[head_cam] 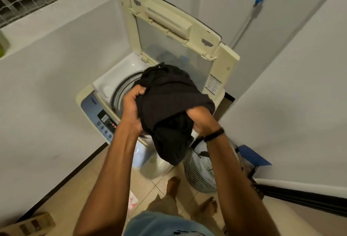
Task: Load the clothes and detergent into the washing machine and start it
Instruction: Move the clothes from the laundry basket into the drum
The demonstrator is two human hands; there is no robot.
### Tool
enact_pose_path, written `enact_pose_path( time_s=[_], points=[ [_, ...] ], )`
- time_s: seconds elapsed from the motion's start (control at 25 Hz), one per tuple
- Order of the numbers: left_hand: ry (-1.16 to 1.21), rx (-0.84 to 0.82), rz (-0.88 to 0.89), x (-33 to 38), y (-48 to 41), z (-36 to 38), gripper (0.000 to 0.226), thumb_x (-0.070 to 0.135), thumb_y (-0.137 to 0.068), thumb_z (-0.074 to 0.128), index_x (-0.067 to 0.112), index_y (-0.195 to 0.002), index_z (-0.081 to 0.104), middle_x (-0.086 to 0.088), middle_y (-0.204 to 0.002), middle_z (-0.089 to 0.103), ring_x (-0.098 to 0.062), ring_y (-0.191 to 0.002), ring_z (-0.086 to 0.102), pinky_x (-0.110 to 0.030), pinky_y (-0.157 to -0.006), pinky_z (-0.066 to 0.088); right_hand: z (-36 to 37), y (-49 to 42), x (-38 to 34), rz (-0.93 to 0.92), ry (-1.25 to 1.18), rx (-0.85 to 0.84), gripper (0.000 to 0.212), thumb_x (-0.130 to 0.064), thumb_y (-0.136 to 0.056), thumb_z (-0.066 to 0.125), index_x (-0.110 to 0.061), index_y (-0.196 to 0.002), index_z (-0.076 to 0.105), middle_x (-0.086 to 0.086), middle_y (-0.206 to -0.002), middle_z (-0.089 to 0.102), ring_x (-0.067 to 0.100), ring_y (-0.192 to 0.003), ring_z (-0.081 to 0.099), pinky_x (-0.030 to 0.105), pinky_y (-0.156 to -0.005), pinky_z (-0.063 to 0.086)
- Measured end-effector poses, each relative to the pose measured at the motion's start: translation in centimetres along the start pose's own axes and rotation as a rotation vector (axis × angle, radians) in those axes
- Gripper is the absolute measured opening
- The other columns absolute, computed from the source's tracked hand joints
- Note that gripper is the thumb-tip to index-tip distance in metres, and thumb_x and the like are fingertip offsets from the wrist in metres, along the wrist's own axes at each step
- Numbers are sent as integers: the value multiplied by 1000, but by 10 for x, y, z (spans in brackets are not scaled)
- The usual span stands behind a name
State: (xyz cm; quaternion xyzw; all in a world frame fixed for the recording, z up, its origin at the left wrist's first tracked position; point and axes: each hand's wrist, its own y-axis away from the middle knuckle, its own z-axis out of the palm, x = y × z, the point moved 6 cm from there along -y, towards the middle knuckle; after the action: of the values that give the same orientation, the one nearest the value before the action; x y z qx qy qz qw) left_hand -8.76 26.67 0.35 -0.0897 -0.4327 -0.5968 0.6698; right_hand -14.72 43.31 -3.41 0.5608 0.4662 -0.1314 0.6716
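Your left hand (131, 108) grips black garment (169, 104) | your right hand (201, 121) grips it too | held above washing machine (120, 70) drum

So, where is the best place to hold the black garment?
Grip the black garment at its bunched upper sides, from left and right, as the left hand and right hand do. Its loose lower end hangs free and would slip or unfold.

Both arms are reaching forward and slightly upward. The left hand (132, 108) and the right hand (201, 118) are gripping with curled fingers, held near each other, wrists bent.
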Motion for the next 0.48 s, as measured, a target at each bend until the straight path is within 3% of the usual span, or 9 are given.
enact_pose_path(
  time_s=[0.16,0.32,0.48],
  points=[
    [14,261,-46,23,-49,-44,15,20,-77,54,13,-72,66,-5,-74,66,-22,-70,64,-25,-64,53,55,-48,-52,-129,-29,44,38,-11,-97,49,-1,-133,53,18,-136,57,32,-124,54,48,-110,42],
    [-20,245,13,25,-84,-66,24,24,-71,58,10,-80,75,-10,-83,73,-26,-74,70,-29,-70,56,63,-91,-36,-71,142,119,43,-15,-90,49,6,-127,54,26,-129,59,40,-118,56,56,-104,44],
    [-6,256,-5,24,-110,-74,23,21,-65,59,12,-80,73,-10,-82,71,-27,-75,68,-31,-70,57,61,-108,-21,-86,242,157,46,-27,-92,49,-8,-133,56,15,-131,61,33,-118,57,48,-105,45]
  ],
)
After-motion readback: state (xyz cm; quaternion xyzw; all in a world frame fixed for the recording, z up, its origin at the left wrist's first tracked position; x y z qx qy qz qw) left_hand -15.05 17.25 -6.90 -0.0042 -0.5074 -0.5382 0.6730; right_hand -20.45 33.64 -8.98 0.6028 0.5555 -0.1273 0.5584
